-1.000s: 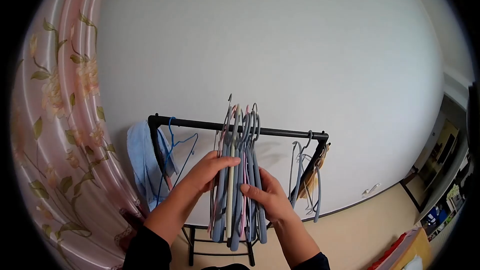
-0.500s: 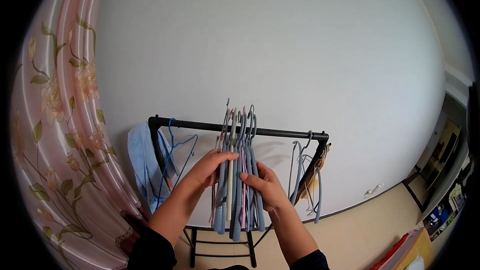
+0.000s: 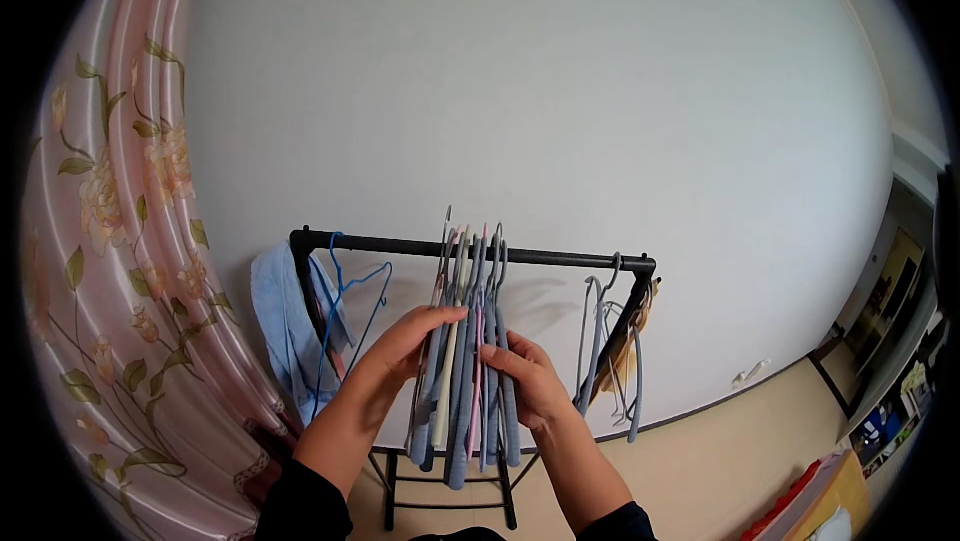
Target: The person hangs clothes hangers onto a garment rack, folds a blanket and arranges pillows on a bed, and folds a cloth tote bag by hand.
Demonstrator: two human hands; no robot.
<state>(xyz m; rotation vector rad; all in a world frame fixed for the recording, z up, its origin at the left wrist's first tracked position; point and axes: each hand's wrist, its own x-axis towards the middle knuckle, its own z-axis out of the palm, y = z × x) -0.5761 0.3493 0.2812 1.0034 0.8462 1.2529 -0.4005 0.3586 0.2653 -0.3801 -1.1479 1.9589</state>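
A bunch of clothes hangers (image 3: 460, 381), mostly grey-blue with a cream one and a pink one among them, is gathered between my two hands in front of the rack. My left hand (image 3: 402, 341) grips the bunch from the left, its thumb lying across the front. From the right, my right hand (image 3: 530, 376) closes on the bunch, with its thumb near the pink hanger (image 3: 477, 371). The fingers behind the hangers are largely hidden. The hooks reach up at the black rail (image 3: 400, 243); whether each one rests on it I cannot tell.
A blue hanger (image 3: 340, 289) and a light blue towel (image 3: 275, 316) hang at the rack's left end. Several hangers (image 3: 590, 341) and a tan cloth (image 3: 632, 356) hang at the right. A floral curtain (image 3: 120, 241) covers the left; a pale wall (image 3: 550, 91) stands behind.
The bunch has tilted slightly, its lower ends shifting left, and the cream and pink hangers slant more. Both hands keep their hold. The view has moved a little.
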